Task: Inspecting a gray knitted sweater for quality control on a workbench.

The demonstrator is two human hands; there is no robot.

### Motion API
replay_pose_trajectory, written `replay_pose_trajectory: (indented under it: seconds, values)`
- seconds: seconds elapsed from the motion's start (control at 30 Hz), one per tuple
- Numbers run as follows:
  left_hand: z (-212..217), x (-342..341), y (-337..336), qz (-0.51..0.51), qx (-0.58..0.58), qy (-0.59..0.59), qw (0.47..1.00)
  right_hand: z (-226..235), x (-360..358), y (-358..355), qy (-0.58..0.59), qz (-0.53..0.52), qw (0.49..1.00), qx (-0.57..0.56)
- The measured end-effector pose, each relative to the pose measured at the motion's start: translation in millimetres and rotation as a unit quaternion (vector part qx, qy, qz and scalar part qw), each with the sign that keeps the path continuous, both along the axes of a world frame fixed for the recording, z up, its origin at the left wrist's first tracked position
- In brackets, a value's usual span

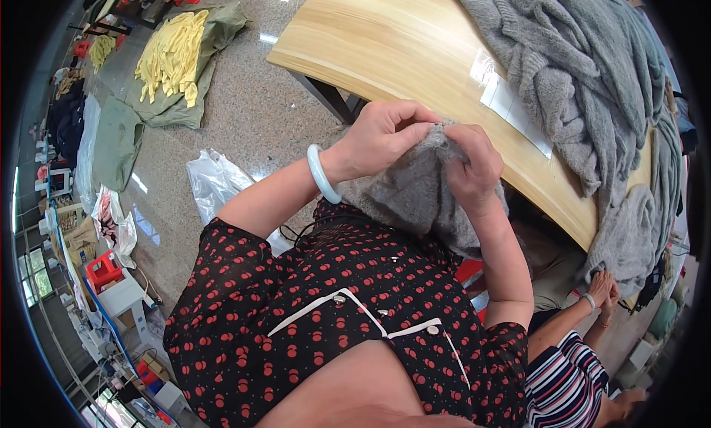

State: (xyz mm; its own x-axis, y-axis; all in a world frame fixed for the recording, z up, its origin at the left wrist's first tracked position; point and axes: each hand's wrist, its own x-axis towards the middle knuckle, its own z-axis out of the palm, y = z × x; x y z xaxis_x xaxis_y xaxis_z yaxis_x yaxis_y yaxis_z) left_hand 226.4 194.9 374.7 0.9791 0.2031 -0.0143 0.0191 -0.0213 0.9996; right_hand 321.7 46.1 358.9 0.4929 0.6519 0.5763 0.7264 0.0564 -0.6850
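A grey knitted garment [415, 184] hangs from my two hands and drapes over my lap, beside the table's near edge. My left hand [385, 135], with a pale bangle [320, 175] on its wrist, pinches the garment's top edge between thumb and fingers. Close against it, my right hand [475, 161] grips the same edge, thumb and fingers closed on the knit. The fingertips of both hands nearly meet. Whether anything small is held between them is too fine to make out.
A wooden table [392, 39] carries a heap of grey knitwear [570, 72] and a clear plastic bag [511, 106]. At right, a co-worker's hands [601, 287] handle grey knit. Yellow garments [174, 54] lie on a green sheet [200, 95] on the floor; clear plastic [215, 180] lies nearer.
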Motion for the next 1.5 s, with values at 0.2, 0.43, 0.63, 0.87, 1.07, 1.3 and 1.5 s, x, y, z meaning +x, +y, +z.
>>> replay_pose_trajectory:
  seconds: [0.2, 0.43, 0.63, 0.87, 1.07, 1.3, 1.5]
  values:
    - [5.8, 0.7, -2.0, 0.013, 0.016, 0.023, 1.000, 3.8, -3.9, 3.2, -0.021, 0.004, 1.000, 0.004]
    - [3.5, -1.4, -5.6, 0.041, 0.167, -0.036, 0.984, 5.3, -0.8, -0.1, -0.111, 0.016, 0.994, -0.007]
    - [-6.6, -5.2, -4.4, -0.031, -0.194, 0.118, 0.973, -8.5, 2.9, -7.4, -0.166, 0.042, 0.985, -0.016]
    - [-30.9, -36.2, -27.1, 0.007, -0.139, 0.095, 0.986, 9.5, 2.9, -9.8, 0.049, -0.023, 0.993, -0.100]
    - [-22.8, -45.7, -8.7, 0.025, -0.159, 0.138, 0.977, 20.0, 15.7, -10.3, 0.002, -0.067, 0.988, -0.142]
    - [-29.7, -50.2, 4.0, -0.083, -0.127, 0.234, 0.960, 20.2, 33.6, -30.5, -0.045, -0.102, 0.964, -0.242]
    - [-23.6, -43.1, 1.7, -0.137, -0.123, 0.228, 0.956, 8.9, 42.5, -55.8, 0.144, -0.101, 0.946, -0.274]
